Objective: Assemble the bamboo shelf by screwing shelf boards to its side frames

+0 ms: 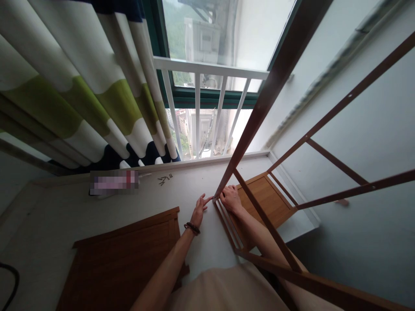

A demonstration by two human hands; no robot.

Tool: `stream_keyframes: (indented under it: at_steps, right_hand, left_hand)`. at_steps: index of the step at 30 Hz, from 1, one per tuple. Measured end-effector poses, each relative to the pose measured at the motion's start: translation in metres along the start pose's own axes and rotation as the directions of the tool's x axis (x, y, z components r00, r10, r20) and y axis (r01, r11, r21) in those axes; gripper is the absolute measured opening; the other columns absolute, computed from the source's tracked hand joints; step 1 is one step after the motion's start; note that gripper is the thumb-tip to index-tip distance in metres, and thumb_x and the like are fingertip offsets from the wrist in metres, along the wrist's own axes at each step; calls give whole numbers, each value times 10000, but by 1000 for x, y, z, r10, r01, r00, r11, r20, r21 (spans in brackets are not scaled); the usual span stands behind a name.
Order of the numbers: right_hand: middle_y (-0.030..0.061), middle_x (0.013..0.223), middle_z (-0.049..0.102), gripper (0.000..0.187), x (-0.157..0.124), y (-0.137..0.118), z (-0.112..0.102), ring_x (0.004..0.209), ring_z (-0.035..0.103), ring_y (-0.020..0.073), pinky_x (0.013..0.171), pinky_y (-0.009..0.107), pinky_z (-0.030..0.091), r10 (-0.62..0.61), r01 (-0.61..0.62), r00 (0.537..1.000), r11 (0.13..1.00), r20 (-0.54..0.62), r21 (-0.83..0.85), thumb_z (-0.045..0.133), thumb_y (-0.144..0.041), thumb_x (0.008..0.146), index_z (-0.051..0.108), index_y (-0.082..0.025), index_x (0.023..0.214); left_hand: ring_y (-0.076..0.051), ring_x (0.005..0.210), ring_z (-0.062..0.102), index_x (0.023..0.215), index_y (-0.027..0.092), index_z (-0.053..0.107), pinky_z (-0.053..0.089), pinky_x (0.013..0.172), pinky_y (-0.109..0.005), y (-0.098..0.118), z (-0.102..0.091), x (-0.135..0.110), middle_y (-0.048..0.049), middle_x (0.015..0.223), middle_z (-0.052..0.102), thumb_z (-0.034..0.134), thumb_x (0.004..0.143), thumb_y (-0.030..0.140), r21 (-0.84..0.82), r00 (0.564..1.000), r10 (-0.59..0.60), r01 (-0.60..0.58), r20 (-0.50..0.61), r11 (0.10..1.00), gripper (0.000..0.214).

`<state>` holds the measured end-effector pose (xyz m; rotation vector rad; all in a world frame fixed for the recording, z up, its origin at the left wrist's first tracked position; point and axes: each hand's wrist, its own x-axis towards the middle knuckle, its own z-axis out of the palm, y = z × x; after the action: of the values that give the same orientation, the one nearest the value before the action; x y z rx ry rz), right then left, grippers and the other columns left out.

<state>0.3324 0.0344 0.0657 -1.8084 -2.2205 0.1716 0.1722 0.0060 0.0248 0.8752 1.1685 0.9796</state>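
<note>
A brown wooden rack frame (259,106) with long posts and crossbars stands tilted in my view, with a slatted shelf panel (267,196) low between its posts. My left hand (198,211), wearing a dark beaded bracelet (192,228), reaches its index finger to the lower end of the nearest post. The other fingers are loosely apart. Inside the frame, my right hand (231,198) has its fingers curled over the shelf's edge beside that same post. What lies under those fingers is hidden.
Another brown wooden panel (119,259) lies at the lower left. Several small screws or dowels (165,178) lie on the pale ledge (191,172) near a blurred-out pink package (113,182). Behind are a white railing (210,67), a window and a striped curtain (106,95). A wall bounds the right.
</note>
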Motion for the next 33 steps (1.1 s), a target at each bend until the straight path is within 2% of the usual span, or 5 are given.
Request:
stream_keyframes:
  at_steps: [7, 15, 20, 28, 33]
  right_hand:
    - [27, 813, 612, 264, 3, -2, -2, 812, 493, 138, 891, 301, 239, 11, -11, 1000, 999, 11, 38, 332, -226, 873, 569, -178, 769]
    - [96, 1286, 451, 404, -48, 5, -14, 1219, 343, 209, 1023, 379, 161, -82, 81, 994, 997, -70, -14, 353, -305, 866, 426, -196, 1249]
    - [77, 1370, 370, 467, -71, 10, -10, 1289, 266, 186, 1044, 367, 156, -42, 40, 999, 997, -30, -59, 289, -340, 891, 325, -209, 1338]
    - [75, 1362, 384, 471, -45, 1, 14, 1299, 241, 205, 1033, 379, 195, 42, -51, 992, 996, -117, -72, 317, -340, 884, 336, -210, 1336]
    - [92, 1384, 344, 471, -29, 0, 26, 1291, 249, 222, 1025, 405, 207, 68, -79, 985, 995, -162, -64, 318, -351, 880, 351, -203, 1326]
  left_hand:
    - [-222, 1046, 513, 960, 211, 640, 451, 827, -337, 8, 4, 4, -89, 1126, 562, 575, 718, 433, 263, 982, 186, -189, 35, 946, 335]
    - [-207, 784, 623, 972, 168, 642, 503, 742, -360, 1, 12, 5, -71, 868, 672, 639, 664, 429, 196, 991, 129, -133, 30, 972, 404]
    - [-195, 708, 638, 991, 146, 644, 522, 740, -376, -5, 17, 3, -62, 814, 682, 623, 684, 421, 130, 986, 129, -142, 105, 981, 413]
    - [-180, 742, 620, 858, 198, 694, 559, 633, -337, 10, 12, 22, -46, 890, 621, 658, 650, 423, 163, 976, 210, -199, -56, 966, 308]
    - [-210, 725, 637, 801, 183, 703, 525, 720, -386, 27, 1, 41, -54, 785, 678, 698, 611, 312, 198, 979, 186, -166, -83, 966, 229]
